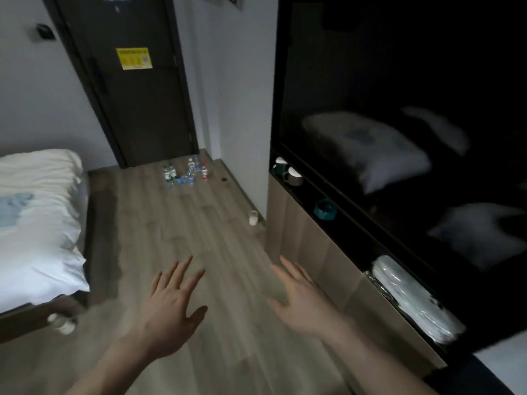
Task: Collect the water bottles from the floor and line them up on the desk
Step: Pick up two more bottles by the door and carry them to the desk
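Bare hands (171, 303) – bed (37, 218) left, shelf (328, 223) right.

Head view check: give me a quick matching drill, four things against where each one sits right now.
Things:
1. water bottles
2. mugs
3. white cup
4. yellow notice

Places:
A. on the dark door
B. on the floor beside the cabinet's end
C. clustered on the floor by the door
D. on the cabinet shelf

Pairs: 1-C, 2-D, 3-B, 4-A

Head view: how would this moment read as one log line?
left hand open, empty | right hand open, empty | clear plastic water bottles clustered on wooden floor by dark door
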`<state>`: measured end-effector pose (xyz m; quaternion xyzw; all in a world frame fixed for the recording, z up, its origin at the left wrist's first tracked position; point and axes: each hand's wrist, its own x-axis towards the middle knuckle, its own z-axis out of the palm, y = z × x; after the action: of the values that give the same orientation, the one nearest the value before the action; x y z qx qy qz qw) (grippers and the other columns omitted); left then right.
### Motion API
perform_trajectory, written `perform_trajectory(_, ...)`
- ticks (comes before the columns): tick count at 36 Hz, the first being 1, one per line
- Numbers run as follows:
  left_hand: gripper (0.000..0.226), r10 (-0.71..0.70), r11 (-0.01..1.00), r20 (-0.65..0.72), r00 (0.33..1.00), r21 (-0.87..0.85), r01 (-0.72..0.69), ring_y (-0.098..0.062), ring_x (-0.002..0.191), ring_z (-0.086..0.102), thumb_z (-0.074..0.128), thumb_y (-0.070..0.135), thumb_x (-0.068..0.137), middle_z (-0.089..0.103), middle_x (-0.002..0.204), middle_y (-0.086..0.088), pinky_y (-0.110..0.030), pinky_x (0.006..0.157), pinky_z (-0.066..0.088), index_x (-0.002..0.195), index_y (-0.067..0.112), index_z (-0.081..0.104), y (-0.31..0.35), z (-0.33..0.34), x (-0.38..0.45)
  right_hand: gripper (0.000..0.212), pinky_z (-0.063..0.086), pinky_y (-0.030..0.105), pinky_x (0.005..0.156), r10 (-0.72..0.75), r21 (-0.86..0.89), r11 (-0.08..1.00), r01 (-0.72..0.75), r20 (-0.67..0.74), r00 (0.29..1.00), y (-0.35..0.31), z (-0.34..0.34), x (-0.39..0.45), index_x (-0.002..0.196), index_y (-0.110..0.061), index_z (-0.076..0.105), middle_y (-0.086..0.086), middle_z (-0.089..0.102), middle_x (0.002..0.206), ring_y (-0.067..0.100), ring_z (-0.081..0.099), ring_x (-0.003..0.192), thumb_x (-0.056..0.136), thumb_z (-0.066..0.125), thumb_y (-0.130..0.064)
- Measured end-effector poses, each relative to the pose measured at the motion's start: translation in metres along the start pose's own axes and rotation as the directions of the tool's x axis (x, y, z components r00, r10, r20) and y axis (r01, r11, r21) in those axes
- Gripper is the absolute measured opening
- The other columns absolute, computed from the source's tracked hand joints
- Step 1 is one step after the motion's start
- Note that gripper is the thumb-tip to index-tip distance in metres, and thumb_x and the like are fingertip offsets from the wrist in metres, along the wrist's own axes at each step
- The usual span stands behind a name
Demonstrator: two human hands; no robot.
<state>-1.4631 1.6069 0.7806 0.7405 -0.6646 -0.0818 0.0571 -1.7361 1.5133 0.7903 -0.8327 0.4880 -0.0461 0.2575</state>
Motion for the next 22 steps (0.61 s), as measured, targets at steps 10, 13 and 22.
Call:
perform_trajectory(10, 0.075, -0.067, 0.998, -0.077, 0.995, -0.018, 0.065, -0.023, 0.155, 0.001, 0.052, 0.060, 0.093, -0.001, 0.169, 0.002, -0.042, 0.126, 0.006, 0.157, 0.034, 0.025, -0.099, -0.045, 0.110, 0.075, 0.013, 0.034, 0.124, -0.091, -0.029, 0.995, 0.092, 0.034, 0.995, -0.058, -0.021, 0.157, 0.158, -0.033, 0.016, -0.009, 0.001, 0.167, 0.019, 0.002, 0.153, 0.094, 0.052, -0.046)
perform_trajectory(13, 0.074, -0.086, 0.996, -0.093, 0.992, -0.012, 0.086, -0.021, 0.155, 0.000, 0.052, 0.061, 0.093, -0.002, 0.169, 0.003, -0.039, 0.124, 0.003, 0.157, 0.036, 0.023, -0.128, -0.050, 0.144, 0.075, 0.013, 0.036, 0.124, -0.106, -0.038, 0.993, 0.108, 0.047, 0.993, -0.066, -0.022, 0.205, 0.158, -0.035, 0.015, -0.009, -0.001, 0.167, 0.019, 0.002, 0.153, 0.094, 0.053, -0.046)
perform_trajectory(22, 0.074, -0.102, 0.995, -0.098, 0.990, -0.005, 0.102, -0.022, 0.155, -0.002, 0.051, 0.061, 0.093, -0.006, 0.168, 0.004, -0.042, 0.126, 0.004, 0.157, 0.037, 0.023, -0.209, -0.063, 0.278, 0.078, 0.011, 0.042, 0.124, -0.108, -0.046, 0.993, 0.112, 0.088, 0.990, -0.081, -0.032, 0.363, 0.158, -0.034, 0.009, -0.007, -0.007, 0.167, 0.022, -0.005, 0.154, 0.094, 0.051, -0.050)
